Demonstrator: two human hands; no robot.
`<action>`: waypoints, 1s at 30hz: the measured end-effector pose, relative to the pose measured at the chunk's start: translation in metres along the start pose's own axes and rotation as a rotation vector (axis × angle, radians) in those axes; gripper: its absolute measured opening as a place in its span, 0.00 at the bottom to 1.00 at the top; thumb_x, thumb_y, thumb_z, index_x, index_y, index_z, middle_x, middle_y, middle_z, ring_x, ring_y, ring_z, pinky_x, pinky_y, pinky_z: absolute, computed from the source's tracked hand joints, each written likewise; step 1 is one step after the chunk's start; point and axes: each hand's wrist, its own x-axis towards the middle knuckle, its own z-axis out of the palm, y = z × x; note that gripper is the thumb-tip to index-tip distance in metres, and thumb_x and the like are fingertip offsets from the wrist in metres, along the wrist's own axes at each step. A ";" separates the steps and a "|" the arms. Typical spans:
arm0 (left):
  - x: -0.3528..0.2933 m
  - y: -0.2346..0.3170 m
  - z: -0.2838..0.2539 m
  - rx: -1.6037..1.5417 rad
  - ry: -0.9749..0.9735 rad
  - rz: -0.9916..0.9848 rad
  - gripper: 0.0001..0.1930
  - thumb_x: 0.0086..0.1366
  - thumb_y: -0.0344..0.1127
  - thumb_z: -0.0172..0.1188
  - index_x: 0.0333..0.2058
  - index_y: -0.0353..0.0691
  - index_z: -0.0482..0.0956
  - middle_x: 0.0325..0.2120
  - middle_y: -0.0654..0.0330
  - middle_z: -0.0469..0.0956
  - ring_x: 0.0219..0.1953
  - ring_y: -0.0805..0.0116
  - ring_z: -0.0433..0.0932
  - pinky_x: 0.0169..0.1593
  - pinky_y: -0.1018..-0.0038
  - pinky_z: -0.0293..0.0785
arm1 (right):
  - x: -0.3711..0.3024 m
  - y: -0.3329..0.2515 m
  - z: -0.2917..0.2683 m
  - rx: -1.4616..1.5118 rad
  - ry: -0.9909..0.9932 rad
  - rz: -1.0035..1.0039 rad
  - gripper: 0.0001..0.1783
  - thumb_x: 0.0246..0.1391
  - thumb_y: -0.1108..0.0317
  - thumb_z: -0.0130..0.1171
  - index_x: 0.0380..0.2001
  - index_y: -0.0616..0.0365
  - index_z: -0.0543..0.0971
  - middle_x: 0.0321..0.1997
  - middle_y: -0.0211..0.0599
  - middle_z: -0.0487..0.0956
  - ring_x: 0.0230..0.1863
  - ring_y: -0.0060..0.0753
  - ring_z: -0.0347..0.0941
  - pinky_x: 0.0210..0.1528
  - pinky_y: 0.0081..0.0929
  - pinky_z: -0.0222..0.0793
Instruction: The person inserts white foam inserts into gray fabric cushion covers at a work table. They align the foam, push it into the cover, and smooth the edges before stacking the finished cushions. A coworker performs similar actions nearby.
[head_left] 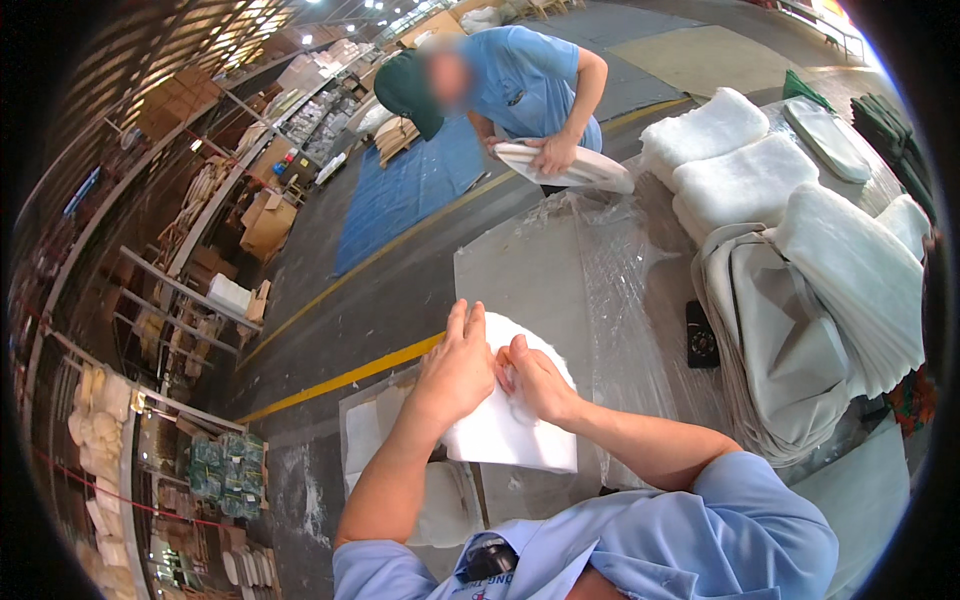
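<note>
A white padded sheet (510, 440) with a rounded, fluffy far end lies in front of me on the table. My left hand (455, 372) rests at its left edge, its front fingers stretched out flat and away from me. Close beside it, over the middle of the sheet, my right hand (540, 388) is closed with the fingers curled in and the thumb up. A wisp of white or clear material shows under that hand; what is between its fingers is hidden.
Stacks of white wadding (750, 185) and folded grey-white covers (770, 340) fill the right side, near a black handheld device (702, 335). Clear plastic film (630, 280) covers part of the table. Across it, a co-worker (530, 85) holds a wrapped white pad (575, 168). Racks stand left.
</note>
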 end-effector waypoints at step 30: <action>-0.002 -0.096 0.050 -1.308 0.132 0.086 0.27 0.81 0.46 0.48 0.71 0.39 0.73 0.77 0.52 0.62 0.79 0.60 0.57 0.79 0.64 0.51 | 0.012 0.003 0.053 -0.724 0.124 -0.200 0.22 0.76 0.53 0.52 0.31 0.59 0.76 0.22 0.54 0.80 0.29 0.66 0.81 0.36 0.60 0.75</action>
